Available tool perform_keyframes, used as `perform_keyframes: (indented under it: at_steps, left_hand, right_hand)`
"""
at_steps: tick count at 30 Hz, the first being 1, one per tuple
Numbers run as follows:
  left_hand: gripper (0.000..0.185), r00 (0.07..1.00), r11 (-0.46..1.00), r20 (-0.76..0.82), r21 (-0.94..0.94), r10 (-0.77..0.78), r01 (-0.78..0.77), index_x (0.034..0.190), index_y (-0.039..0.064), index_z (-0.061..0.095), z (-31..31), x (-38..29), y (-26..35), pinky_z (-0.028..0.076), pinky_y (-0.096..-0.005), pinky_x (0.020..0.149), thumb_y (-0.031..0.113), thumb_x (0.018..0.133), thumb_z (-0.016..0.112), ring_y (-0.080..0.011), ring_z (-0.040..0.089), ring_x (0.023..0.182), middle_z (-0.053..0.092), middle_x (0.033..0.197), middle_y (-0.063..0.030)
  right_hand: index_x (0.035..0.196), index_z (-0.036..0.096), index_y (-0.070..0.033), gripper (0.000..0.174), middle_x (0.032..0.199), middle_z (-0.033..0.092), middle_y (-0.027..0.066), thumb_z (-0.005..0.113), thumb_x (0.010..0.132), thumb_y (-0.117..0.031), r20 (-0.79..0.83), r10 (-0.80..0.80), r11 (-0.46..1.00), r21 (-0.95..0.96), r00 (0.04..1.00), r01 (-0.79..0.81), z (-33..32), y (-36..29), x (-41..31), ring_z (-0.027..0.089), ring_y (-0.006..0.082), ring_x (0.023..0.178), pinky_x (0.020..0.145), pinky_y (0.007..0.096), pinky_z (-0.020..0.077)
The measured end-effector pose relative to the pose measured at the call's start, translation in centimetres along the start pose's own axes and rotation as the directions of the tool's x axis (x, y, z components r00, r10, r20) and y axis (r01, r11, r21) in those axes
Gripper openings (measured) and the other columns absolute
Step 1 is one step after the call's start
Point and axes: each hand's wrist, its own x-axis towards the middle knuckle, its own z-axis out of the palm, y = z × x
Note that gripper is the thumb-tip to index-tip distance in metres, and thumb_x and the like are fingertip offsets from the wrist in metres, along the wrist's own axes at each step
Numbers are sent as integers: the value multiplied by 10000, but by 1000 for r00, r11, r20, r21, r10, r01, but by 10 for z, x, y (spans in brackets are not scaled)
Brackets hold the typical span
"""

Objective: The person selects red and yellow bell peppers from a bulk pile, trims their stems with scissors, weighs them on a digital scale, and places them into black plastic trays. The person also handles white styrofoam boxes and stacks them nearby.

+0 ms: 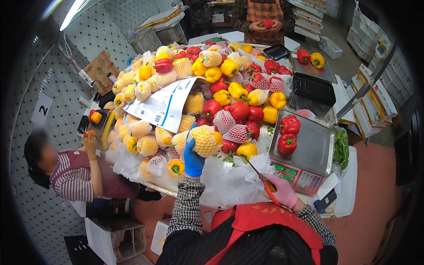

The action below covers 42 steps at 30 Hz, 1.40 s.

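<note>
My left hand (pixel 193 160), in a blue glove, is closed around a yellow bell pepper in a foam net sleeve (pixel 204 140) at the near edge of the pile. My right hand (pixel 281 190), in a pink glove, grips orange-handled scissors (pixel 269 187), whose blades point up and left towards a bare yellow bell pepper (pixel 247 150). Red and yellow peppers, some netted and some bare, are heaped on the table. To the right, two red bell peppers (pixel 287 144) lie in the metal pan (pixel 314 145) of a digital scale (pixel 294 177).
A printed cardboard sheet (pixel 162 104) lies on the pile. Loose foam nets (pixel 232 185) cover the near edge. Black plastic trays (pixel 313 89) stand at the right, a phone (pixel 326 201) near the scale. One person sits at the left; another stands across the table, holding a red pepper.
</note>
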Motion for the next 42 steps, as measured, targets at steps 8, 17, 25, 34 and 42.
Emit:
perform_keyframes:
  at_steps: [8, 17, 25, 34, 42]
  left_hand:
    - [677, 965, 848, 93, 461, 246, -261, 1479, 103, 376, -5, -47, -30, 384, -459, 1142, 313, 914, 685, -268, 503, 1334, 521, 1442, -142]
    - [833, 955, 647, 287, 743, -74, -173, 1520, 140, 364, -39, -52, -71, 307, -411, 1190, 340, 830, 785, -240, 468, 1370, 487, 1489, -76]
    - [656, 748, 708, 445, 704, -492, 47, 1468, 142, 449, -31, -71, -117, 340, -389, 1169, 311, 895, 717, -229, 495, 1329, 533, 1433, -64]
    - [577, 683, 770, 394, 487, -615, 412, 1409, 24, 488, 0, -97, -121, 431, -441, 1107, 461, 1035, 459, -317, 582, 1237, 590, 1361, -174]
    - [791, 595, 535, 182, -292, -783, 793, 1472, 11, 416, 5, -88, -99, 375, -467, 1151, 650, 1013, 335, -322, 507, 1338, 515, 1452, -184]
  right_hand:
    - [1321, 575, -108, 468, 926, 638, 115, 700, 875, -178, -64, -77, 989, -132, 995, 68, 7, -20, 20, 658, 236, 751, 671, 344, 531]
    - [1362, 523, -65, 621, 1038, 656, 94, 780, 803, -154, -49, 51, 985, 166, 998, -42, 19, -18, 38, 644, 205, 923, 849, 328, 518]
    - [1419, 460, -55, 759, 1257, 594, 125, 845, 768, -121, -18, -63, 907, 416, 998, 65, 17, -20, 53, 601, 184, 1140, 924, 326, 509]
    - [1350, 508, -36, 568, 963, 634, 54, 722, 824, -60, -42, 56, 945, 326, 998, -39, 23, 16, 43, 613, 138, 850, 786, 290, 521]
    - [1347, 510, -74, 543, 926, 512, 1, 649, 826, -18, 90, 228, 668, 710, 970, -223, 0, -21, 41, 520, 80, 708, 618, 211, 447]
